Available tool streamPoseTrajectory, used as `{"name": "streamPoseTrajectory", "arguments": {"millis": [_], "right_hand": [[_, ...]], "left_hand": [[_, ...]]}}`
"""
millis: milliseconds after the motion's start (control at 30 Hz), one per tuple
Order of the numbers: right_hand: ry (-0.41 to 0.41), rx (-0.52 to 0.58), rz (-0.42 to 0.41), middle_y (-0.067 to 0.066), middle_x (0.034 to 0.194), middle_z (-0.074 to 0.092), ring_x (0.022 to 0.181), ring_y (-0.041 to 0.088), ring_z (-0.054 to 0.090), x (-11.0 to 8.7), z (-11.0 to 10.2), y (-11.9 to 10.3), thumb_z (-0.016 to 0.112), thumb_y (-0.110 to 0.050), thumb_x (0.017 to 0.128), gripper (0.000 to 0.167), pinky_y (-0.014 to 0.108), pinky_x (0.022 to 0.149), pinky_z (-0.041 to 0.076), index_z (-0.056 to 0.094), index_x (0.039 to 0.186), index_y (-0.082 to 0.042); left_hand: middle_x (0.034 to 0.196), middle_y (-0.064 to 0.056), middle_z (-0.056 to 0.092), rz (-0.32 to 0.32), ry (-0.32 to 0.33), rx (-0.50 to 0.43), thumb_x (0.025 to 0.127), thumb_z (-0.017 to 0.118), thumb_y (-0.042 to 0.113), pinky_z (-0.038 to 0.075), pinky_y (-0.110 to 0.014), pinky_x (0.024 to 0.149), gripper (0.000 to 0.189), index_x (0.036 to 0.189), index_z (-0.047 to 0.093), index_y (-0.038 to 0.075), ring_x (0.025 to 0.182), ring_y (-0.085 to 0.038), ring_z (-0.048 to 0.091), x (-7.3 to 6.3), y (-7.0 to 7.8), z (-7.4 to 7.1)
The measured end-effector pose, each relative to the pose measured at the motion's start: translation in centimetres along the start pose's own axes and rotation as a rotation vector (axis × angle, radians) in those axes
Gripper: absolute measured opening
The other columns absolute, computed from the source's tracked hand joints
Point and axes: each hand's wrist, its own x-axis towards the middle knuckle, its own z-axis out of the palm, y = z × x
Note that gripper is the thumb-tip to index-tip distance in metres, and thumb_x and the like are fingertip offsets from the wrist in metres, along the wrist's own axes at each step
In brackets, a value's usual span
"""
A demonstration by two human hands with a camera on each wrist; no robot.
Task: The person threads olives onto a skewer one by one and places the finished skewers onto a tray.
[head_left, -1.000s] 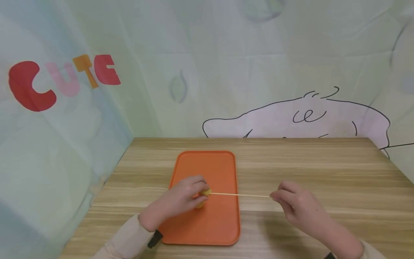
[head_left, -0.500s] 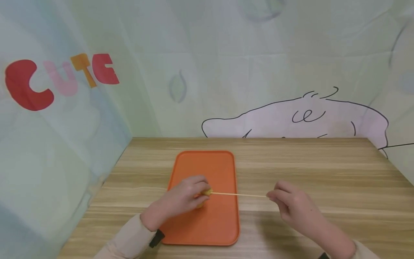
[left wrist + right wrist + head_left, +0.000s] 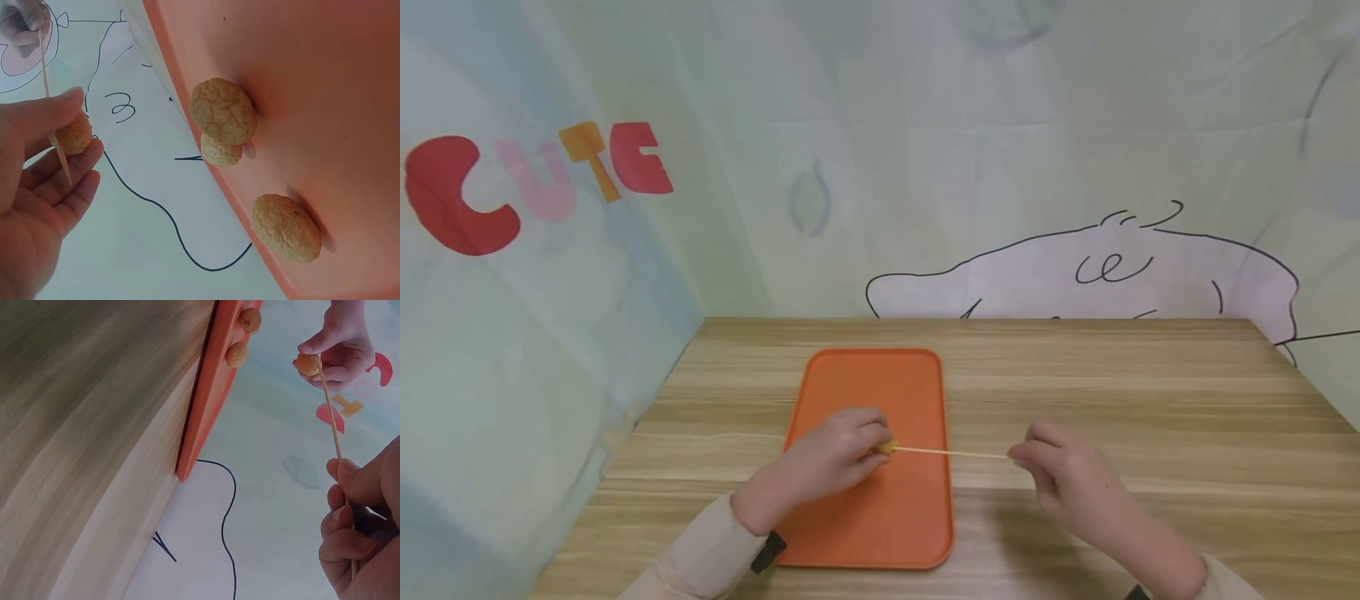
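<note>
My left hand [image 3: 838, 454] pinches a small wrinkled golden-brown puff ball [image 3: 76, 134] between thumb and fingers, above the orange tray. A thin bamboo skewer [image 3: 951, 452] runs from the ball to my right hand [image 3: 1071, 471], whose thumb and fingertips grip it over the table. In the left wrist view, the skewer's pointed tip sticks out past the ball. It seems to pass through one side, though the thumb hides part of this spot. Other puff balls lie on the tray: a large one [image 3: 223, 111], a smaller one [image 3: 221, 152] close against it, and an oval one [image 3: 286, 228] apart.
The orange tray [image 3: 898, 379] with a low raised rim lies left of centre on a wood-grain table [image 3: 1112, 375]. Behind and to the left hang pale printed cloths [image 3: 760, 167] with drawings and coloured letters.
My right hand has moved left and my left hand slightly right, so they are closer. Less of the skewer shows between them. A puff ball seen under the left hand is now hidden in the head view.
</note>
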Motion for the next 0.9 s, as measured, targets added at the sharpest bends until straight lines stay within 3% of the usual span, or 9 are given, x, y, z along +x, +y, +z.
{"name": "streamPoseTrajectory", "arguments": {"millis": [100,133,267,333,367,433,500,533,900], "right_hand": [[-0.002,-0.012,0.003,-0.008,0.071,0.046,0.06,-0.003,0.039,0.2,0.1,-0.2,0.034,-0.032,0.103,0.052,0.007,0.055,0.038,0.07,0.078,-0.004],[-0.007,-0.014,0.006,-0.007,0.071,0.046,0.06,-0.002,0.039,0.3,0.2,-0.3,0.043,-0.026,0.103,0.043,0.007,0.055,0.038,0.07,0.078,-0.004],[-0.015,-0.02,0.014,-0.007,0.071,0.046,0.061,-0.001,0.039,0.6,0.3,-0.6,0.045,-0.024,0.102,0.04,0.008,0.055,0.039,0.07,0.078,-0.004],[-0.018,-0.021,0.021,-0.007,0.071,0.046,0.061,-0.001,0.039,0.7,0.4,-0.7,0.059,-0.012,0.095,0.021,0.009,0.056,0.039,0.07,0.078,-0.004],[-0.015,-0.022,0.021,-0.007,0.07,0.046,0.061,-0.001,0.039,0.7,0.5,-0.8,0.059,-0.013,0.095,0.022,0.009,0.056,0.039,0.07,0.078,-0.004],[-0.014,-0.023,0.029,-0.008,0.07,0.046,0.061,-0.001,0.039,0.7,0.7,-0.9,0.069,0.002,0.081,0.007,0.009,0.056,0.039,0.07,0.078,-0.005],[-0.013,-0.021,0.045,-0.008,0.069,0.046,0.06,-0.002,0.038,0.8,0.9,-1.1,0.073,0.012,0.068,0.019,0.008,0.055,0.038,0.07,0.077,-0.004],[-0.014,-0.017,0.054,-0.008,0.069,0.045,0.06,-0.002,0.037,0.9,1.0,-1.2,0.074,0.013,0.066,0.02,0.008,0.055,0.037,0.07,0.076,-0.004],[-0.023,-0.011,0.102,-0.008,0.069,0.046,0.058,-0.004,0.037,1.2,1.6,-1.9,0.076,0.017,0.066,0.022,0.007,0.052,0.036,0.07,0.075,-0.003]], "left_hand": [[0.087,-0.001,0.058,0.018,0.009,0.018,0.077,0.08,0.005,0.049,-0.019,0.068,0.016,0.089,0.069,0.005,0.075,-0.011,0.055,0.1,0.0,0.1],[0.087,-0.001,0.058,0.018,0.01,0.022,0.077,0.08,0.005,0.049,-0.02,0.068,0.016,0.089,0.069,0.005,0.076,-0.012,0.055,0.1,0.0,0.1],[0.088,-0.001,0.059,0.018,0.008,0.033,0.077,0.08,0.005,0.049,-0.02,0.068,0.016,0.09,0.069,0.005,0.076,-0.012,0.055,0.2,0.0,0.1],[0.088,-0.002,0.059,0.019,0.009,0.037,0.077,0.08,0.005,0.049,-0.02,0.068,0.016,0.09,0.069,0.005,0.076,-0.012,0.055,0.2,0.0,0.1],[0.088,-0.002,0.059,0.021,0.01,0.037,0.077,0.08,0.005,0.049,-0.02,0.068,0.016,0.09,0.069,0.004,0.076,-0.012,0.055,0.2,0.0,0.1],[0.088,-0.001,0.058,0.026,0.014,0.04,0.077,0.08,0.005,0.049,-0.02,0.068,0.017,0.09,0.069,0.005,0.076,-0.012,0.054,0.2,0.0,0.2],[0.088,-0.001,0.058,0.029,0.016,0.041,0.077,0.08,0.005,0.049,-0.019,0.068,0.017,0.09,0.069,0.005,0.076,-0.012,0.054,0.2,0.0,0.2],[0.088,-0.001,0.058,0.031,0.019,0.041,0.077,0.08,0.005,0.049,-0.019,0.068,0.017,0.09,0.069,0.004,0.075,-0.012,0.054,0.2,-0.1,0.2],[0.085,-0.002,0.058,0.053,0.048,0.044,0.075,0.081,0.003,0.048,-0.016,0.067,0.017,0.087,0.07,0.003,0.074,-0.011,0.054,0.3,-0.1,0.5]]}}
